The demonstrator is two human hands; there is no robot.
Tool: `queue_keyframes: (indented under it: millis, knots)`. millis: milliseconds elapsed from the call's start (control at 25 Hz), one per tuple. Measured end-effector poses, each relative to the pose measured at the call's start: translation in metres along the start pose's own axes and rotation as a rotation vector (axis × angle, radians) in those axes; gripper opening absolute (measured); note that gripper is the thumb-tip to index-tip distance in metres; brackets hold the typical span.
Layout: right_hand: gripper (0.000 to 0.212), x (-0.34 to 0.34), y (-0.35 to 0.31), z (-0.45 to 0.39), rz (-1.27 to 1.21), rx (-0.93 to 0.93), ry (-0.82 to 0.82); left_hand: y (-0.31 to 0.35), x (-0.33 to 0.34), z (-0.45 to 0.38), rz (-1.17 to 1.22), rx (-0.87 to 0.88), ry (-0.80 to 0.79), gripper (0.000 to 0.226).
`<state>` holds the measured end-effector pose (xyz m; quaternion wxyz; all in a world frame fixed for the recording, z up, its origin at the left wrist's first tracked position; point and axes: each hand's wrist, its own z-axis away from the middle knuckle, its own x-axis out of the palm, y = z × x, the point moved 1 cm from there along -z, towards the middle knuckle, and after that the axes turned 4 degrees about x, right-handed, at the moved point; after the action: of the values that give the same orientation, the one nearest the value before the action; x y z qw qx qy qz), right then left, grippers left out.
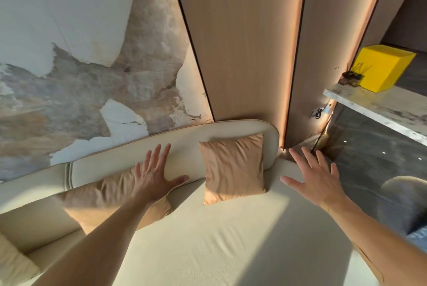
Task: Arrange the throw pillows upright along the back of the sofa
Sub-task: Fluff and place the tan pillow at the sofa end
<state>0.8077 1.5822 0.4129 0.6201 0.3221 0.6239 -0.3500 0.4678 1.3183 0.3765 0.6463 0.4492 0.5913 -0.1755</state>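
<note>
A cream sofa fills the lower view, its curved backrest against the wall. One tan throw pillow stands upright against the backrest near the sofa's right end. A second tan pillow lies slumped at the foot of the backrest to the left. My left hand hovers open, fingers spread, over that pillow's right part; whether it touches is unclear. My right hand is open in the air beyond the sofa's right end, right of the upright pillow, holding nothing.
A cream cushion corner shows at the lower left. Wood wall panels rise behind the sofa. At the right, a marble shelf carries a yellow box. Dark glossy floor lies past the sofa's right end.
</note>
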Motion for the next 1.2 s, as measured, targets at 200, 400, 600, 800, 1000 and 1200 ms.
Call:
queue_keyframes:
  millis: [200,400,600,800,1000,1200]
  knots:
    - [0.094,0.020,-0.003,-0.011,-0.119,0.022,-0.022,0.017,0.021,-0.020,0.068,0.040,-0.016,0.118]
    - [0.093,0.041,0.003,-0.059,-0.235,-0.034,-0.032,0.042,0.041,-0.046,0.100,-0.005,0.015,0.116]
    - [0.097,0.065,0.026,-0.122,-0.437,-0.073,-0.108,0.076,0.091,-0.074,0.157,-0.164,0.053,0.115]
    - [0.111,0.091,0.061,-0.172,-0.572,-0.065,-0.180,0.097,0.138,-0.083,0.195,-0.297,0.060,0.107]
    - [0.100,0.119,0.075,-0.207,-0.671,-0.039,-0.217,0.098,0.172,-0.113,0.208,-0.328,0.052,0.106]
    - [0.095,0.169,0.057,-0.264,-0.741,-0.012,-0.299,0.070,0.225,-0.166,0.257,-0.388,0.006,0.105]
